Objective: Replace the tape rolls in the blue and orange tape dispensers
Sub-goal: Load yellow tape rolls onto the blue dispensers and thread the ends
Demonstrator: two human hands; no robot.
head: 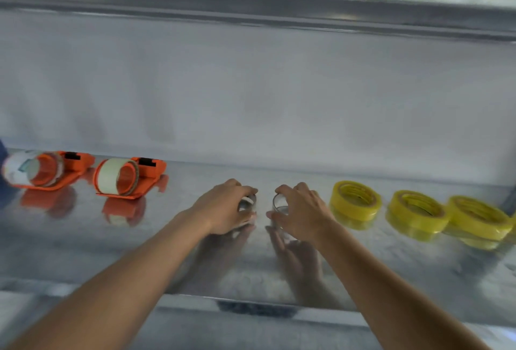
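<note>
Two orange tape dispensers lie on a shiny metal counter at the left: the far-left dispenser and the second dispenser, each with a pale roll on its hub. Three yellow tape rolls lie flat at the right: the nearest roll, the middle roll and the far-right roll. In the middle, my left hand grips a small ring-like core, and my right hand grips another thin ring. Blur hides what the rings are made of.
A white wall rises behind the counter, with a metal ledge above it. A dark blue shape shows at the far left edge. The counter's front lip has a dark slot.
</note>
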